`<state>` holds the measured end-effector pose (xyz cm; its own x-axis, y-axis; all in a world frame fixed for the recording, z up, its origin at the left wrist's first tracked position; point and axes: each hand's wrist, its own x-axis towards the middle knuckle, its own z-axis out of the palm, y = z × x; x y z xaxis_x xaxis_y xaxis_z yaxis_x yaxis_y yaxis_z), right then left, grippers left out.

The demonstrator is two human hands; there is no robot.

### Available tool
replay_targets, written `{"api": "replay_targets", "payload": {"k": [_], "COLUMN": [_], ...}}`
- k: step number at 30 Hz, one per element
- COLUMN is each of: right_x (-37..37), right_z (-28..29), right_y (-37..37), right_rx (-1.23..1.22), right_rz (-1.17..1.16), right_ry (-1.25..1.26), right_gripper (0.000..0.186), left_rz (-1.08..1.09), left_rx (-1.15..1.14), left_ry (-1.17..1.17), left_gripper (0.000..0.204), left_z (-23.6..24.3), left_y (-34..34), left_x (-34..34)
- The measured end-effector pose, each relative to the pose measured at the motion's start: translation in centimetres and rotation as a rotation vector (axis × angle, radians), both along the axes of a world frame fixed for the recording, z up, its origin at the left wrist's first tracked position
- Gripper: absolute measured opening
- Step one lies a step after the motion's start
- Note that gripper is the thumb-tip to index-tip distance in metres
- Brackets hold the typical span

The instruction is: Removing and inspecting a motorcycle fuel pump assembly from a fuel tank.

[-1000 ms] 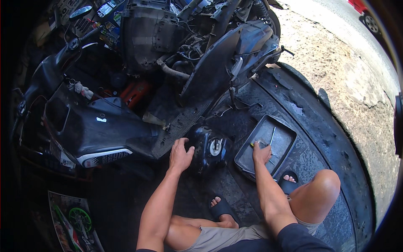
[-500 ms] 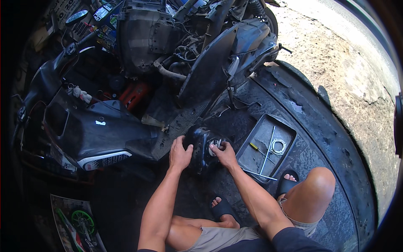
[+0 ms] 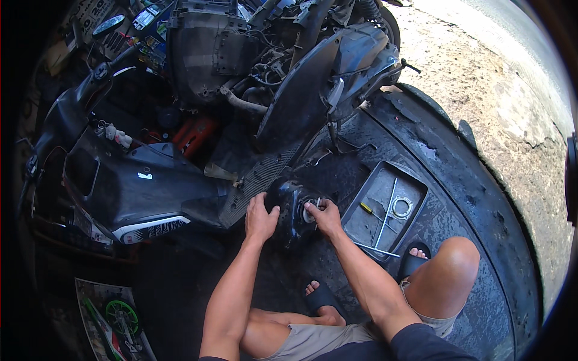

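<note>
Between my hands stands a black, rounded, tank-like part (image 3: 291, 198) with a glossy top and an opening on its right side. My left hand (image 3: 261, 220) holds its left side, thumb and fingers apart around the edge. At the opening, my right hand (image 3: 325, 218) is closed with thumb and fingers on a small round metal fitting (image 3: 309, 212). The fingers hide part of that fitting, so its exact kind does not show.
A dark tray (image 3: 415, 175) to the right holds a yellow-handled screwdriver (image 3: 366, 207), a long metal T-bar wrench (image 3: 383, 219) and a metal ring (image 3: 401, 208). A black scooter (image 3: 138, 186) is on the left; another partly stripped scooter (image 3: 301, 90) stands ahead. My sandalled feet flank the tray's near end.
My right hand has shifted slightly at the opening, and more of the round metal fitting shows. My left hand stays on the tank-like part. The whole view has moved a little.
</note>
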<state>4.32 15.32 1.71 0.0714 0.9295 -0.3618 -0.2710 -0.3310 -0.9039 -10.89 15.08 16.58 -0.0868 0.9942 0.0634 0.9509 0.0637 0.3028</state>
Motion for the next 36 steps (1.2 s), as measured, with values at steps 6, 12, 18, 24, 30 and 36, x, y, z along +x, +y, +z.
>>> {"api": "replay_targets", "payload": {"k": [6,12,18,24,30,36], "right_x": [0.4,0.8,0.7,1.7,2.1,2.4], "right_z": [0.1,-0.6,0.5,0.8,0.7,0.7], "right_y": [-0.7,-0.9,-1.7,-1.4,-1.2,-1.2], "right_rx": [-0.01,0.027,0.012,-0.016,-0.033,-0.035], "right_rz": [-0.015,-0.038,-0.029,-0.011,-0.006,0.009], "right_ry": [0.069,0.234,0.278,0.359,0.4,0.412], "right_gripper": [0.042,0.047,0.044,0.04,0.042,0.041], "left_rz": [0.003,0.001,0.008,0.013,0.018,0.008], "left_rx": [0.003,-0.009,-0.038,-0.068,-0.062,-0.036], "left_ry": [-0.005,-0.015,-0.008,0.002,-0.009,-0.015], "left_gripper": [0.053,0.054,0.056,0.058,0.057,0.056], "left_z": [0.0,0.1,0.1,0.1,0.3,0.2], "left_y": [-0.1,0.1,0.0,0.0,-0.1,0.1], "left_x": [-0.2,0.2,-0.5,-0.5,-0.1,-0.3]}}
